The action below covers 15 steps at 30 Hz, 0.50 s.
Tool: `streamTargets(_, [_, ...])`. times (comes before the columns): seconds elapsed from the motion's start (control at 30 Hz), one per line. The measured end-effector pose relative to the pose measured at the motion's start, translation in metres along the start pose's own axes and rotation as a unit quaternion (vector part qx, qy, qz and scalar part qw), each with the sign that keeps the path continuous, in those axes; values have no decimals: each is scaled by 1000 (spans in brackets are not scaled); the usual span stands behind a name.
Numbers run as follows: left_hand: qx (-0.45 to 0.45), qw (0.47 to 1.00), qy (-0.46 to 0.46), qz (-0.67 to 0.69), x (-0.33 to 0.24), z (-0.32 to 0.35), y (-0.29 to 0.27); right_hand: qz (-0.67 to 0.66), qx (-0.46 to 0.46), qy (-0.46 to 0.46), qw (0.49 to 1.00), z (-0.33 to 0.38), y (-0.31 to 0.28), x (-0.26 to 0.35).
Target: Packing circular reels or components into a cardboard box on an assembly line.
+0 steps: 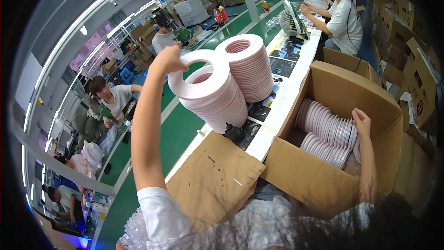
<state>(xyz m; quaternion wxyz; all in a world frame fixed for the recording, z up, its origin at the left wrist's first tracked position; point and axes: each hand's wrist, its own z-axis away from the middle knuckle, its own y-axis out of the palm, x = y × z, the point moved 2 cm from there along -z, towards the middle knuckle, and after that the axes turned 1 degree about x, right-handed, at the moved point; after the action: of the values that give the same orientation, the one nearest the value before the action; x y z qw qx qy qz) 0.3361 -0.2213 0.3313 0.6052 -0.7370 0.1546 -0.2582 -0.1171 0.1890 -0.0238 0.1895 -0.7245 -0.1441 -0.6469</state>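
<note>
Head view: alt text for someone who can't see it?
A person's left hand grips a white ring atop one of two stacks on a workbench; the right hand is at rows of similar rings inside an open cardboard box. Other people work nearby.

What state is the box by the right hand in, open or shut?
Open: the box has its top uncovered, with pale rings showing inside.

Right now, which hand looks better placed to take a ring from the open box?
Probably the right hand: it is by a row of rings in the open box, while the left hand is at the top ring of a stack outside.
</note>
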Motion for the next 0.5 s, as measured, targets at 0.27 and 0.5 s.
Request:
streamTargets(0.27, [88, 993, -45, 70, 13, 3, 38, 60, 46, 78, 994, 0, 4, -19])
streamTargets(0.5, [88, 995, -31, 26, 7, 4, 49, 69, 62, 59, 994, 1, -2, -45])
